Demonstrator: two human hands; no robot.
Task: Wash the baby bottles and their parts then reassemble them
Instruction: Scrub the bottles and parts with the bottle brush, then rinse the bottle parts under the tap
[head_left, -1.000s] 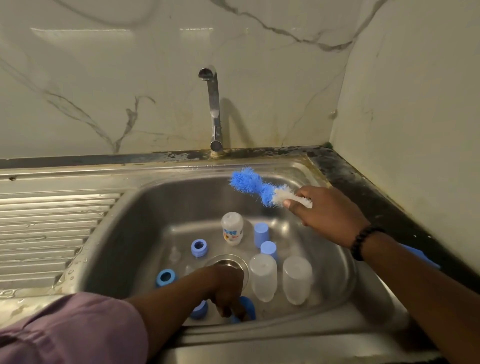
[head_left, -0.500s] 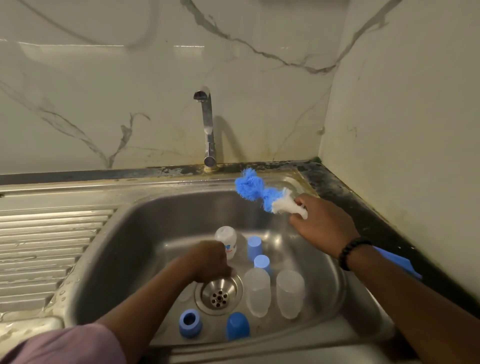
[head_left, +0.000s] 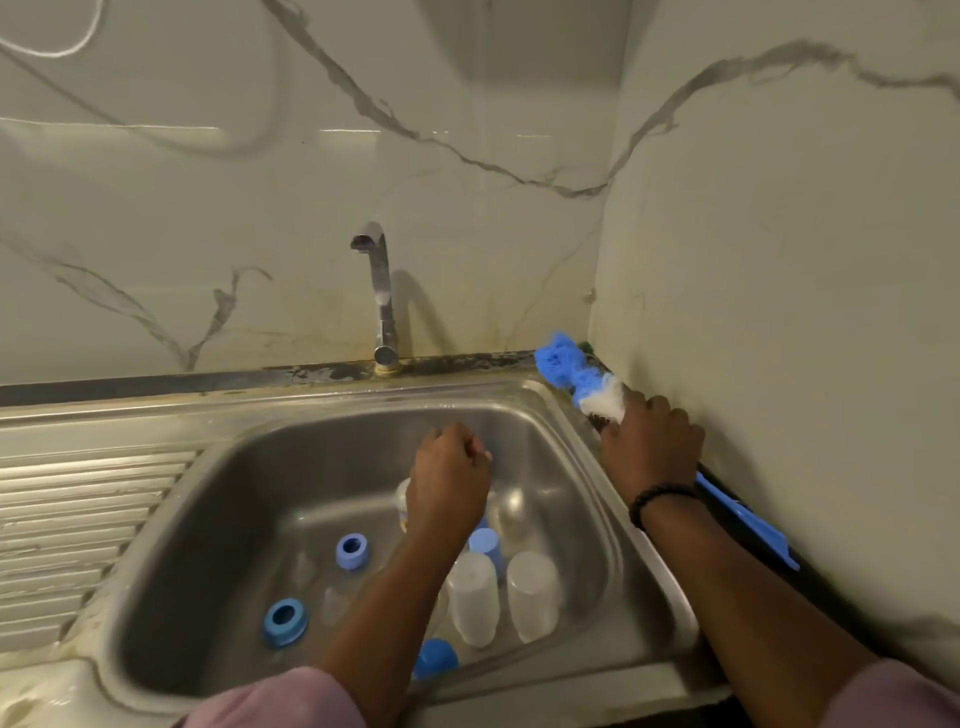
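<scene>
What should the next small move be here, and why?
Probably let go of the bottle brush on the counter ledge: the right hand holds it against the corner, outside the sink, while the left hand, closed, hovers over the bottle parts; the tap looks dry.

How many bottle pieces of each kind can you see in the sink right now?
Frosted bottles standing upside down: 2
Blue rings: 2
Blue caps: 2
Total: 6, with more possibly hidden behind the left arm.
</scene>
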